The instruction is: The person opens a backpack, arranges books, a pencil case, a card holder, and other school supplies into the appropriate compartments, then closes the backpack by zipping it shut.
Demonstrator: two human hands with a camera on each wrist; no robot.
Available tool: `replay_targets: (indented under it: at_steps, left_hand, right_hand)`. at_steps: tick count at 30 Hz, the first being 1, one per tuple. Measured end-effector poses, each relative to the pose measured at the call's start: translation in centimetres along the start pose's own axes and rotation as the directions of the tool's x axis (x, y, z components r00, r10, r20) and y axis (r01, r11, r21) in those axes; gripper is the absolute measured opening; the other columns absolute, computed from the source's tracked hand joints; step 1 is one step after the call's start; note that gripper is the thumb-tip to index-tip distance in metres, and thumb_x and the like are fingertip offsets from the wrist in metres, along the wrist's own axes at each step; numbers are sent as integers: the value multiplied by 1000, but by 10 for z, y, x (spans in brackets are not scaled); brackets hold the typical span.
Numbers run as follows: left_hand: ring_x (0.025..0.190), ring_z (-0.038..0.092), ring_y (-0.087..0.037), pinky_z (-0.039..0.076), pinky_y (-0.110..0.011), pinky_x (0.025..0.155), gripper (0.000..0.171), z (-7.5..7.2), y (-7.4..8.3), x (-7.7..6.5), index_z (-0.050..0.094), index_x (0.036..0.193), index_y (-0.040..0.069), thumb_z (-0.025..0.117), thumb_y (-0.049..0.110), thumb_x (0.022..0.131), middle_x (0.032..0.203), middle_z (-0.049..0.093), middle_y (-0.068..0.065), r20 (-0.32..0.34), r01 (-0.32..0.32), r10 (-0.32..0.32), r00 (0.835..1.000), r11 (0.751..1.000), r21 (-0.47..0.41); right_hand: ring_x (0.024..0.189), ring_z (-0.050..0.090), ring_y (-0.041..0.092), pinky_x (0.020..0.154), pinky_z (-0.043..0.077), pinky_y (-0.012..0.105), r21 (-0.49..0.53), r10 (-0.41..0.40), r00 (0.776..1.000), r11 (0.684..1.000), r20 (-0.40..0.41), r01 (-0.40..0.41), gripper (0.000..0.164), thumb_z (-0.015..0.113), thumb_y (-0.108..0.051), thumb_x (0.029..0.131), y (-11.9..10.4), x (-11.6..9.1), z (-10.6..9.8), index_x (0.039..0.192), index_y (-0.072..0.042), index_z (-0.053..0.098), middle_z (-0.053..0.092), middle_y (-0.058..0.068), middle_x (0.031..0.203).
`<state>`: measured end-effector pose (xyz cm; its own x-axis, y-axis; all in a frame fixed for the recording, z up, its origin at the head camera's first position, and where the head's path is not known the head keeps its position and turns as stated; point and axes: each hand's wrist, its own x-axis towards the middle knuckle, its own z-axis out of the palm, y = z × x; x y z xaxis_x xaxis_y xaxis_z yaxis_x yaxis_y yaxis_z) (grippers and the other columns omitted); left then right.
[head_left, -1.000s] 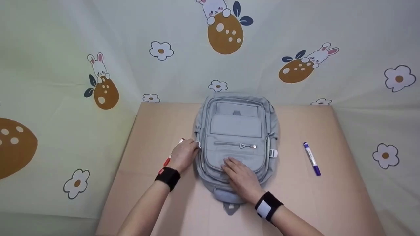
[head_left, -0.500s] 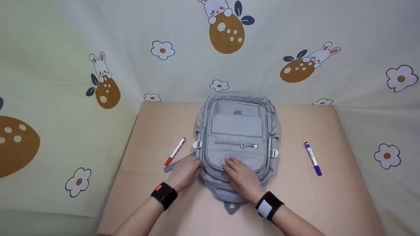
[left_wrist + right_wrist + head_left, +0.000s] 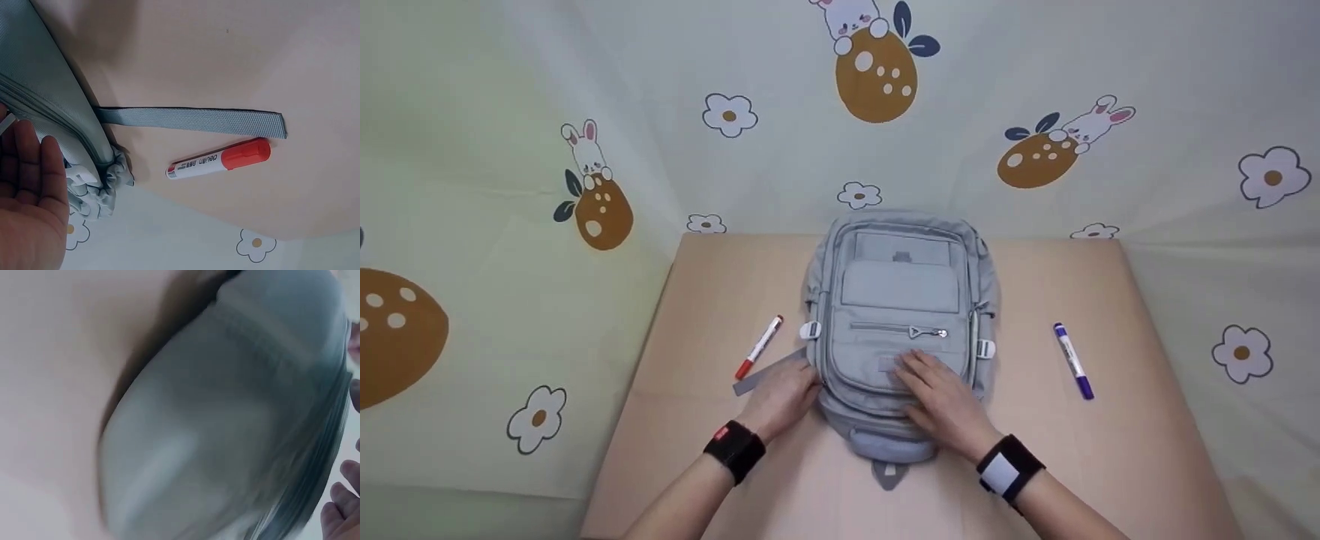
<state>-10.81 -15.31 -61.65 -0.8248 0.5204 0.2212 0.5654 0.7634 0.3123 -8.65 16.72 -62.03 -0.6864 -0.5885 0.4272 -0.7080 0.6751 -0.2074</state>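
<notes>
A grey backpack [image 3: 904,289] lies on its back on the table, its front pocket and zippers facing up. At its lower left side my left hand [image 3: 781,399] has its fingers bent at the zipper edge. In the left wrist view a pale zipper pull [image 3: 7,122] shows at the fingertips of that hand, partly cut off by the frame. My right hand [image 3: 949,401] lies with extended fingers on the lower front of the bag. Blur softens the bag in the right wrist view, where several fingertips [image 3: 332,517] of the right hand appear at the edge.
A red marker [image 3: 760,346] lies left of the bag, beside a loose grey strap [image 3: 761,375]. To the right is a purple marker [image 3: 1073,361]. White side buckles [image 3: 985,349] stick out from the bag. A patterned cloth [image 3: 780,165] hangs behind the table.
My left hand has moved down along the bag's left side, uncovering the red marker and strap, then stayed there. My right hand has shifted a little right across the bag's front.
</notes>
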Motion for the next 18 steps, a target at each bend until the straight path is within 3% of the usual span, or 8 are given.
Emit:
replay_targets:
  at_steps: [8, 14, 18]
  left_hand:
    - [82, 55, -15, 51, -34, 72, 9, 1, -1, -6, 69, 102, 12, 72, 9, 94, 89, 56, 3, -15, 62, -63, 998, 997, -51]
    - [82, 55, -14, 51, -34, 72, 11, 1, 2, -6, 70, 104, 13, 72, 11, 93, 88, 57, 5, 8, 93, -92, 996, 993, -77]
    - [78, 53, -14, 48, -33, 69, 6, 2, 7, -5, 67, 95, 14, 71, 11, 91, 84, 55, 6, 27, 120, -118, 993, 989, -86]
  right_hand:
    - [143, 41, 35, 111, 39, 51, -5, 132, 990, 991, 40, -132, 74, 88, -31, 81, 23, -25, -15, 143, -7, 58, 50, 14, 152]
    - [146, 37, 33, 114, 36, 50, -6, 186, 980, 983, 69, -186, 78, 89, -29, 79, 23, -26, -10, 146, -7, 55, 45, 13, 156]
    - [147, 35, 33, 115, 34, 50, -14, 214, 974, 977, 81, -213, 80, 90, -26, 77, 22, -25, -7, 146, -6, 55, 43, 13, 158]
